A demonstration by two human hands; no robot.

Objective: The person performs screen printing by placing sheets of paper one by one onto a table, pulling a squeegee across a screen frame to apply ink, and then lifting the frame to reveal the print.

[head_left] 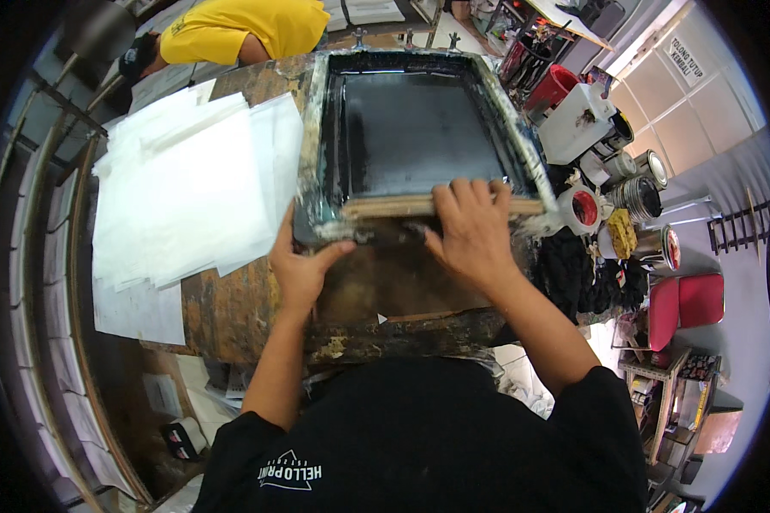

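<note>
A screen printing frame (522,137) with paint-crusted pale edges lies tilted on the worktable, its mesh (411,128) coated in dark ink. Across its near end rests a wooden squeegee (385,207). My right hand (475,227) is closed over the squeegee's right half, fingers on top and thumb at the frame's near edge. At the frame's near left corner my left hand (299,265) grips the edge, thumb pointing right and fingers up along the outer side. Below the near edge shows a brown, blurred board surface (393,278).
Loose white sheets (188,188) are piled left of the frame. Right of it stand paint cans (637,197), a white jug (573,124), a red bucket (552,85) and black rags (573,269). Metal clamps (411,38) line the far edge. Another person in yellow (239,30) bends over at far left.
</note>
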